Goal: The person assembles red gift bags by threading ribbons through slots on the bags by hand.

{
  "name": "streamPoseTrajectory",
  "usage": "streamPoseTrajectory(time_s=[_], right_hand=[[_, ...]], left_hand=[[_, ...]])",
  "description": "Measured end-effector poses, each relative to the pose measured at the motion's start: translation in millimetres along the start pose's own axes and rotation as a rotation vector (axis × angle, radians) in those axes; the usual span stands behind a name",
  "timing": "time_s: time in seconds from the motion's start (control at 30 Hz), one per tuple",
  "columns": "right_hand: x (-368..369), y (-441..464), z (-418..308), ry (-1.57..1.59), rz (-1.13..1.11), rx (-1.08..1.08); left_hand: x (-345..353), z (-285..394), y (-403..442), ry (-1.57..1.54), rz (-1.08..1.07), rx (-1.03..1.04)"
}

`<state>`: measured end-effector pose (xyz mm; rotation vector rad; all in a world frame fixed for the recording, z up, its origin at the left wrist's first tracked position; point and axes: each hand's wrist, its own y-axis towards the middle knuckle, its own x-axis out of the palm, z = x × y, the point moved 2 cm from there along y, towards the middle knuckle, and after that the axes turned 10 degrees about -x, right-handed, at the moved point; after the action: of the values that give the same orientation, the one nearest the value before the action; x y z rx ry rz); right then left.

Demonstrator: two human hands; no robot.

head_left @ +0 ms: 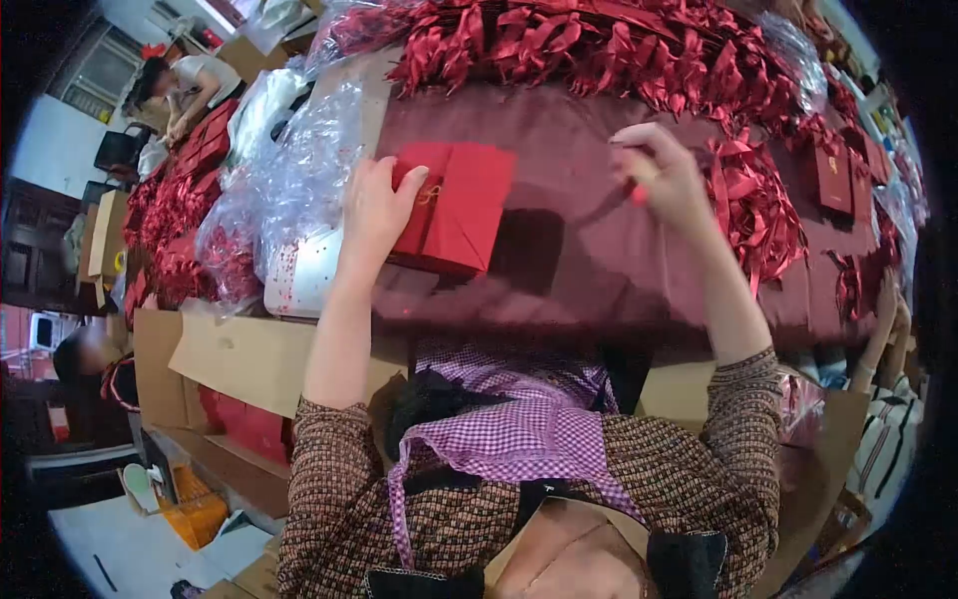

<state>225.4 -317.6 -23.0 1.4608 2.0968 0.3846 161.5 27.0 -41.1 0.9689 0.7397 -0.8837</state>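
A red paper bag [467, 205] with gold lettering lies on the dark red cloth [589, 230]. My left hand [379, 205] grips its left side, the thumb on the lettered face and the fingers bent over the far edge. To the right, my right hand [664, 180] is raised over the cloth with its fingers curled inward. Something small and red shows at its fingertips, too small to name. Just right of that hand lies a bundle of red ribbons [755, 205].
Piled red ribboned bags [559, 45] line the far edge. Clear plastic wrap [309, 150] and a white tray [304, 275] lie left. An open cardboard box [239, 349] stands at the near left. Other people sit at the left; another person's hands [891, 314] are at the right.
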Motion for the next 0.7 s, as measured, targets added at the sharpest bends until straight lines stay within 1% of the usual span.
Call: streamPoseTrajectory(time_s=[0.03,0.1,0.17,0.2,0.27,0.3,0.33,0.37,0.4,0.43,0.5,0.53,0.57,0.6,0.63,0.67,0.7], right_hand=[[23.1,-0.3,-3.3,0.096,-0.056,0.172],[65.4,-3.2,-17.1,0.195,-0.13,0.198],[92.3,-13.7,7.9,0.326,-0.203,0.261],[96.5,-14.9,4.0,0.279,-0.256,0.331],[106.2,-17.5,-9.0,0.468,-0.235,0.505],[107.8,-18.8,-12.6,0.493,-0.221,0.54],[109.2,-19.2,-10.0,0.492,-0.225,0.541],[108.4,-20.8,-5.4,0.492,-0.177,0.486],[105.0,-22.9,-2.5,0.491,-0.128,0.433],[97.1,-26.1,0.3,0.51,-0.09,0.505],[76.6,-32.7,6.5,0.495,-0.052,0.547],[67.2,-40.3,4.6,0.506,-0.011,0.708],[60.0,-46.9,4.4,0.495,0.0,0.718],[51.7,-51.8,3.6,0.261,-0.082,0.613],[43.8,-56.8,2.8,0.029,-0.167,0.505],[37.2,-62.0,4.7,-0.064,-0.191,0.418],[32.0,-65.1,5.0,-0.072,-0.186,0.43]], left_hand=[[-0.6,-2.8,0.6,0.004,0.032,0.004],[-2.8,-11.5,-0.2,-0.017,0.01,-0.026],[4.5,-31.7,-1.5,-0.147,-0.171,-0.125],[2.1,-29.3,-5.4,-0.146,-0.17,-0.126],[-5.7,-15.1,-19.7,-0.127,-0.11,-0.048],[-1.9,-13.1,-22.2,-0.118,-0.176,-0.019],[1.5,-4.9,-27.6,-0.096,-0.131,-0.026],[6.6,6.9,-36.7,-0.075,-0.087,-0.034],[2.0,26.3,-44.6,0.006,-0.105,-0.088],[1.1,38.8,-53.0,-0.02,-0.099,-0.049],[4.8,58.6,-67.6,0.059,-0.056,0.024],[5.6,68.8,-74.2,0.114,-0.032,0.086],[5.0,78.7,-80.6,0.166,-0.012,0.148],[2.8,88.3,-85.3,0.208,-0.009,0.194],[3.5,94.6,-86.6,0.193,-0.02,0.197],[4.7,99.9,-87.6,0.203,-0.022,0.22],[4.9,104.9,-87.5,0.216,-0.022,0.244]])
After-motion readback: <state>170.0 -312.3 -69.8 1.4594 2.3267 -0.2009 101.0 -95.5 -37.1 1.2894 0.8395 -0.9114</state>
